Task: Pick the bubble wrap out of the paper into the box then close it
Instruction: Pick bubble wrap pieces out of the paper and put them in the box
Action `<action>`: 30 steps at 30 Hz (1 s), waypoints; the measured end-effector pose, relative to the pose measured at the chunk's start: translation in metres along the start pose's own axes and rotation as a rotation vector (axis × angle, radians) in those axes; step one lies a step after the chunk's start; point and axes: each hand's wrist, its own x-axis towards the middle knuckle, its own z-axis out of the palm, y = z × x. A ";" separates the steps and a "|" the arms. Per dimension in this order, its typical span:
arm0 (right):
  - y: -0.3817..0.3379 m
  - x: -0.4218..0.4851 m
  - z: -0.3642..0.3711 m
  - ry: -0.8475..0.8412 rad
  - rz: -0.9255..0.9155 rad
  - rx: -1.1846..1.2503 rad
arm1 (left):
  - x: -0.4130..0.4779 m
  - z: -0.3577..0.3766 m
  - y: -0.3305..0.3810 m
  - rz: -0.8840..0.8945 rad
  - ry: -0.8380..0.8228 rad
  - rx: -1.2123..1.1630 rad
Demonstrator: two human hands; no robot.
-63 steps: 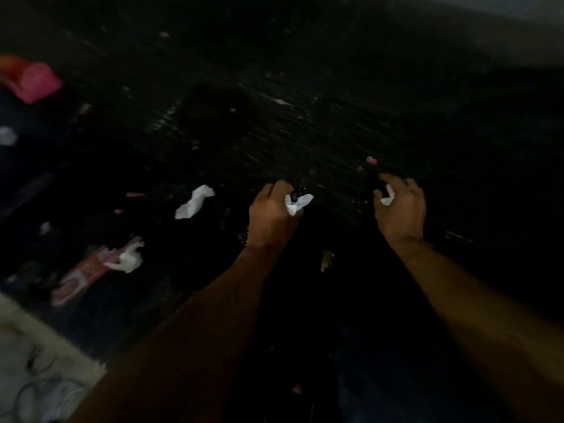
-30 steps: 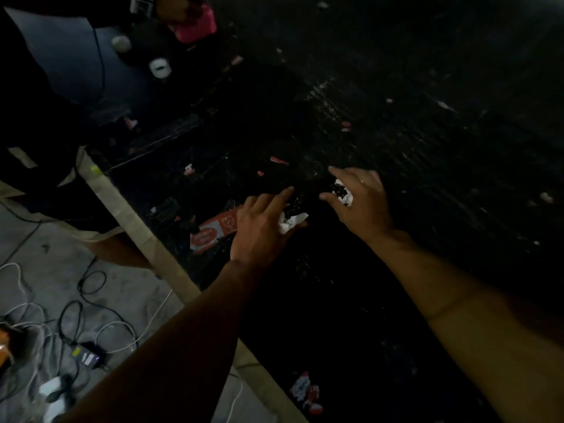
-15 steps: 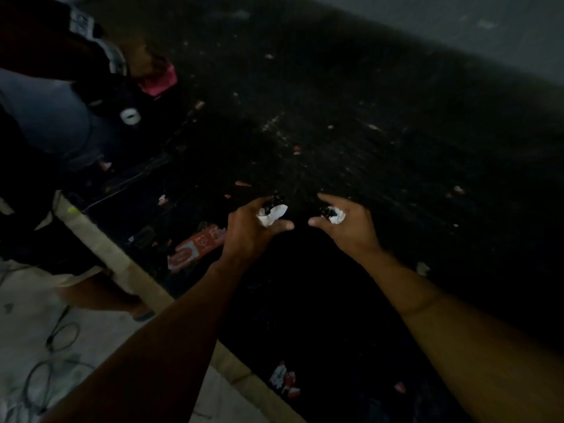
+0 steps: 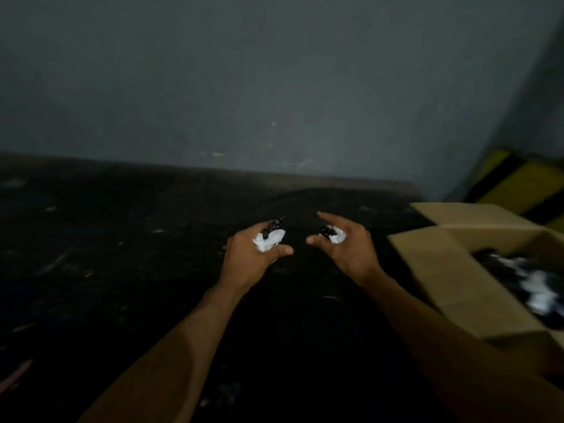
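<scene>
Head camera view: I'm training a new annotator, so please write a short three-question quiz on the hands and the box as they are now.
1. True or false: the cardboard box has its flaps shut.
2. What does the left hand hold? A) nothing B) a crumpled white wad with a dark bit on top C) a red packet
3. Fill in: the box stands to the ___ of the right hand, which holds a smaller white wad.
Key: 1 false, the flaps stand open, and dark and white material shows inside; 2 B; 3 right.
</scene>
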 end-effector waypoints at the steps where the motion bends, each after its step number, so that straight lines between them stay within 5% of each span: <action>1: 0.007 -0.013 -0.036 0.047 0.011 -0.013 | -0.004 0.029 0.022 0.049 -0.034 -0.005; 12: 0.079 -0.159 -0.315 0.436 0.104 -0.202 | -0.071 0.284 0.200 0.345 -0.295 -0.060; 20: 0.128 -0.167 -0.387 0.558 0.139 -0.240 | -0.054 0.380 0.239 0.456 -0.327 -0.047; 30: 0.191 -0.080 -0.431 0.537 0.166 -0.335 | 0.034 0.470 0.211 0.367 -0.226 -0.044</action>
